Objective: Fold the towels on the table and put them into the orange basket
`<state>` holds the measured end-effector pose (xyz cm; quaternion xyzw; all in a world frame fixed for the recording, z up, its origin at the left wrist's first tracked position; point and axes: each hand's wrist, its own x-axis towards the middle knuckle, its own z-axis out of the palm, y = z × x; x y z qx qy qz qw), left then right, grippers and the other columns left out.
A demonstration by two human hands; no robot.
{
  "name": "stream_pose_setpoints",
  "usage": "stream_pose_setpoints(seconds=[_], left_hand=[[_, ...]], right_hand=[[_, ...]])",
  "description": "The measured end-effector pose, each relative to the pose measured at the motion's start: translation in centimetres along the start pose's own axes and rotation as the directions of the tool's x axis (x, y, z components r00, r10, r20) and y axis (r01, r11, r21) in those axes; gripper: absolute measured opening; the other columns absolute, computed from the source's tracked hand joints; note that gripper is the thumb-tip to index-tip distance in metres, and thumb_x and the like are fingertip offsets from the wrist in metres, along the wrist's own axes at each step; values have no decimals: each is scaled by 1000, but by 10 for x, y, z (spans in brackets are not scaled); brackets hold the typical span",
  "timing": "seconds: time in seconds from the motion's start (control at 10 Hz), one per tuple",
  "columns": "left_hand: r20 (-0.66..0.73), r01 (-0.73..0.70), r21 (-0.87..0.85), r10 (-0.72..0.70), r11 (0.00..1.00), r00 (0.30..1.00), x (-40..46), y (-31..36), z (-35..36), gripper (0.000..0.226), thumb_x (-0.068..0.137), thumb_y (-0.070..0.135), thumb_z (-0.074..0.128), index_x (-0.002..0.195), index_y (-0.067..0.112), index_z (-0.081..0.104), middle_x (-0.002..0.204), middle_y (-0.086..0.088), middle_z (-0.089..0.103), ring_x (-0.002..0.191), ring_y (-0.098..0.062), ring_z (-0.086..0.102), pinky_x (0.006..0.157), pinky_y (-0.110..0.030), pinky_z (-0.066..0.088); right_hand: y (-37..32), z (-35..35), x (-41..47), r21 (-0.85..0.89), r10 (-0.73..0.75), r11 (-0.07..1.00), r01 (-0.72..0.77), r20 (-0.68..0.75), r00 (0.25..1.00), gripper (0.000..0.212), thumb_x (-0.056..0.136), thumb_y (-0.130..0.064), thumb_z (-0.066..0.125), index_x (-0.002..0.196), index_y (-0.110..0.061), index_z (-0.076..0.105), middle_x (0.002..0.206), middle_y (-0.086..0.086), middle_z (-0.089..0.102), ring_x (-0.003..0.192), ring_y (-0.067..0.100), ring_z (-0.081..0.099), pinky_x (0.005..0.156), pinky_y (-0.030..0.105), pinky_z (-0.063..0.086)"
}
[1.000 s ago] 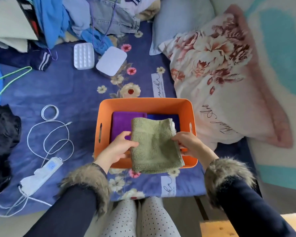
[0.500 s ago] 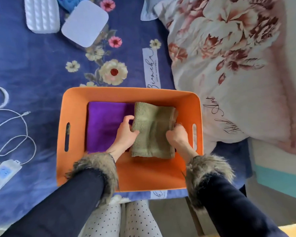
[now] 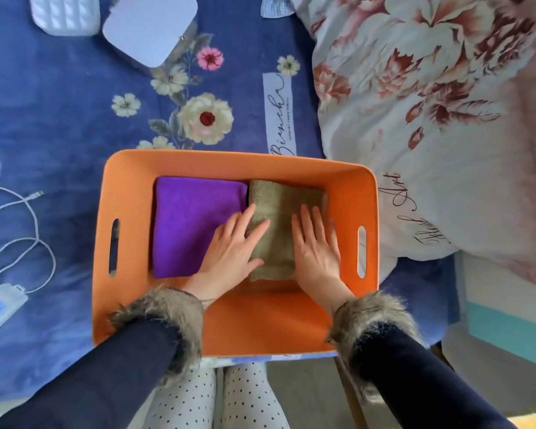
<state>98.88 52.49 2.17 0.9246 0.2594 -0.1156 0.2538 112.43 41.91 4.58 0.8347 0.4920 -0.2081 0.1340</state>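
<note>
Pressing flat with both palms, the person settles the folded olive towel (image 3: 280, 230) into the right half of the orange basket (image 3: 130, 243), just beside the purple towel (image 3: 192, 224) that fills the left half. The left hand (image 3: 232, 249) lies with fingers straight and spread, its fingertips on the olive towel's left edge and its heel over the purple one; the right hand (image 3: 317, 246) rests fingers straight on the towel's right side, neither hand curled round anything. Terry cloth like this should be light, soft and limp, so it holds its fold only while lying flat or supported; lifted by one corner it would probably fall open. It is not slippery or fragile, and a firm push does it no harm. To move it again, the sensible hold is at both side edges, fingers slid under the whole stack of layers and thumbs on top. Whether another towel lies beneath the olive one I cannot tell, since the hands and the fold hide that spot.
</note>
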Motion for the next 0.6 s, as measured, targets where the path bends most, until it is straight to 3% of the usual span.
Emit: stream_pose_setpoints(seconds=[0.1, 0.2, 0.4, 0.5, 0.6], left_hand=[[100, -142, 247, 120, 959, 988, 13, -14, 5, 100, 61, 68, 65, 144, 24, 30, 156, -12, 11, 142, -36, 14, 109, -60, 21], [176, -142, 332, 86, 932, 981, 27, -23, 10, 103, 66, 81, 44, 147, 35, -2, 153, -3, -21, 143, -32, -12, 107, -65, -5], [222, -77, 347, -3, 935, 975, 37, -28, 21, 96, 69, 86, 28, 135, 42, -26, 145, 5, -37, 139, -32, -25, 99, -70, -16], [252, -78, 356, -15, 931, 968, 37, -27, 18, 95, 69, 86, 26, 135, 41, -28, 145, 4, -39, 139, -32, -26, 99, -70, -15], [276, -75, 352, -26, 933, 961, 36, -24, 13, 95, 70, 86, 26, 134, 41, -27, 143, 4, -40, 139, -31, -26, 101, -70, -12]], right_hand=[[9, 2, 13, -159, 23, 987, 9, 195, 980, 98, 84, -31, 62, 148, -13, -11, 155, 15, -18, 143, 32, -16, 110, 48, -16], [14, 3, 32, -204, 34, 979, 21, 261, 965, 110, 78, -41, 67, 147, -16, -14, 154, 16, -18, 143, 33, -16, 112, 49, -14], [14, 18, 45, -163, 27, 987, 17, 268, 963, 115, 75, -40, 71, 147, -15, -14, 154, 17, -18, 142, 34, -16, 113, 48, -12], [12, 16, 47, -58, 17, 998, -1, 283, 959, 106, 79, -31, 68, 148, -16, -11, 155, 16, -17, 142, 33, -17, 115, 48, -10], [10, -6, 38, 400, 40, 910, -109, 176, 984, 86, 85, -27, 63, 150, -19, 6, 157, 12, -1, 145, 28, -3, 119, 43, 4]])
